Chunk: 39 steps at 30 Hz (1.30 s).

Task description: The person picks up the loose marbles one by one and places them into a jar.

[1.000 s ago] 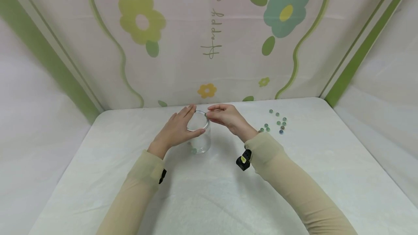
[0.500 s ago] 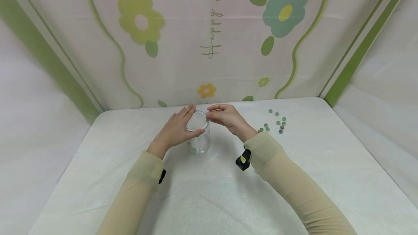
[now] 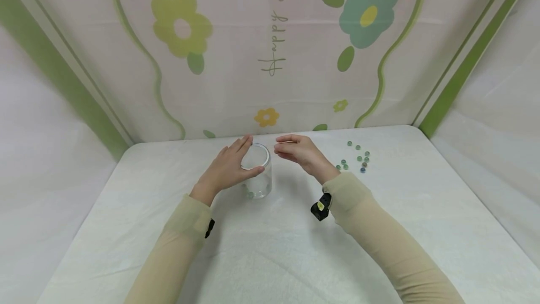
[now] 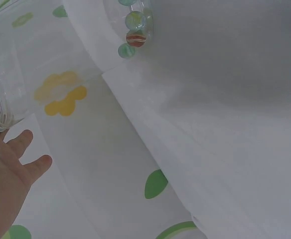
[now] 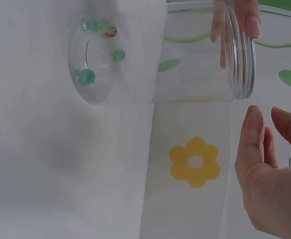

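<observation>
In the head view, a clear glass jar (image 3: 262,179) stands upright on the white table. My left hand (image 3: 226,167) holds its rim, the thumb in front and the fingers around the back. Several marbles (image 5: 87,76), mostly green and one reddish-brown, lie in the jar's bottom in the right wrist view. Just right of the rim, my right hand (image 3: 301,152) hovers apart from the jar. Its thumb and fingers are separated, with nothing between them in the right wrist view.
Several loose marbles (image 3: 359,158), green, brown and blue, lie on the white tabletop (image 3: 261,247) right of my right hand; its wrist partly covers that group. A flower-printed cloth (image 3: 236,83) rises behind the table's back edge.
A second ago my right fingertips pinched a small green marble at the jar's rim. They have released it and moved slightly right. Another marble shows inside the jar; my left hand stayed put.
</observation>
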### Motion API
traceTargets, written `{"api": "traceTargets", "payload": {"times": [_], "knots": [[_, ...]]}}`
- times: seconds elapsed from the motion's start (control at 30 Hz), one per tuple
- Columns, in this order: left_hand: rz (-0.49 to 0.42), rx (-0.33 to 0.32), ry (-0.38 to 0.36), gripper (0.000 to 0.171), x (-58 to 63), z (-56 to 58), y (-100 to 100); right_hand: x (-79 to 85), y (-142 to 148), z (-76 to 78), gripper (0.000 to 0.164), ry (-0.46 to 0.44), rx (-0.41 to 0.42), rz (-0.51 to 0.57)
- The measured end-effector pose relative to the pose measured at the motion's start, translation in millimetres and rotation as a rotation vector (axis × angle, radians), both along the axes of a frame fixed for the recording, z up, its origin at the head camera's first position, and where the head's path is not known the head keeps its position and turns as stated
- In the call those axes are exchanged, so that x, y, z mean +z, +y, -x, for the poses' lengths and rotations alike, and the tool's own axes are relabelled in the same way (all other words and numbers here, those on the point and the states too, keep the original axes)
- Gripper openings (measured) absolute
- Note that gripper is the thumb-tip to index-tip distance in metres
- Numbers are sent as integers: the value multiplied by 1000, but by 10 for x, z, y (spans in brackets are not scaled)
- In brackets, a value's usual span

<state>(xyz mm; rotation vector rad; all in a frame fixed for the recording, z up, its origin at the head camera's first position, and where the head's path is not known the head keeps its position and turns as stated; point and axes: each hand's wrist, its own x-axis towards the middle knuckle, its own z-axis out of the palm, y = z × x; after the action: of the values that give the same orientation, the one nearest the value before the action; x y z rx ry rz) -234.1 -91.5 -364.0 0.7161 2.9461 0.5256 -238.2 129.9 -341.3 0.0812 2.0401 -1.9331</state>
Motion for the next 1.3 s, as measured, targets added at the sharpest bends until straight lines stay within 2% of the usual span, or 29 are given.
{"api": "traceTargets", "payload": {"times": [0.5, 0.67, 1.0, 1.3], "knots": [[1, 0, 10, 92, -16, -4, -15, -352, 674, 52, 49, -93, -117, 0], [2, -1, 6, 92, -22, -2, -14, -427, 913, 43, 54, -115, -159, 20], [-10, -1, 5, 92, -29, -6, -21, -543, 1432, -34, 59, -134, -199, -27], [-10, -5, -1, 92, -21, -8, -18, -634, 1762, -84, 62, -131, -292, 59]]}}
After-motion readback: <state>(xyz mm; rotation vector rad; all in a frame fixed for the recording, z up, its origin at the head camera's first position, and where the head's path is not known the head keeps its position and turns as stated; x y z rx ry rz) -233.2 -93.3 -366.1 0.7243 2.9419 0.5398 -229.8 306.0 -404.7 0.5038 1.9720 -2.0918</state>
